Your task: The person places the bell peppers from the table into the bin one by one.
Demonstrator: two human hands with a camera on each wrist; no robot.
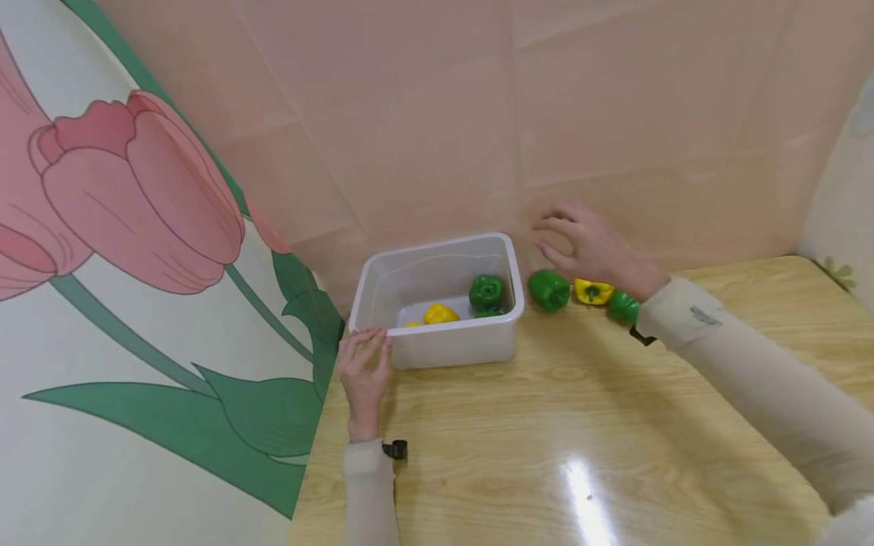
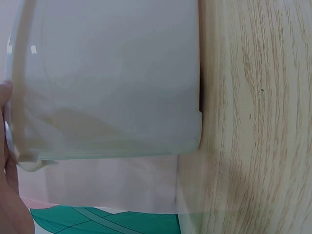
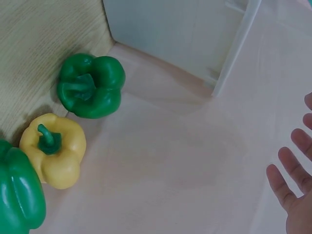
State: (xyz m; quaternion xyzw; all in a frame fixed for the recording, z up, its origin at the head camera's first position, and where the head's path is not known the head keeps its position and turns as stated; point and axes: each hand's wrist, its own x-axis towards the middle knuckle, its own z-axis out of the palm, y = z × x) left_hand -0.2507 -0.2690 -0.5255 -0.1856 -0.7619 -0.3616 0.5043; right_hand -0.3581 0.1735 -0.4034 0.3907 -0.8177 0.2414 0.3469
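Note:
A light grey plastic bin [image 1: 451,349] stands on the table, with yellow and green bell peppers inside. My left hand [image 1: 363,371] grips its rim at the front left corner, fingers over the edge and thumb against the outer wall. To the right of the bin, my right hand [image 1: 590,246] is raised above a row of peppers and holds nothing; its fingers are spread in the right wrist view. That row has a green bell pepper [image 1: 548,290] nearest the bin, a yellow bell pepper [image 3: 54,151], then another green bell pepper [image 3: 19,190].
The wood-grain table [image 1: 492,440] extends to the front and right. A pinkish sheet [image 1: 410,152] covers the wall behind the bin. On the left, a wall with painted tulips [image 1: 136,197] borders the table.

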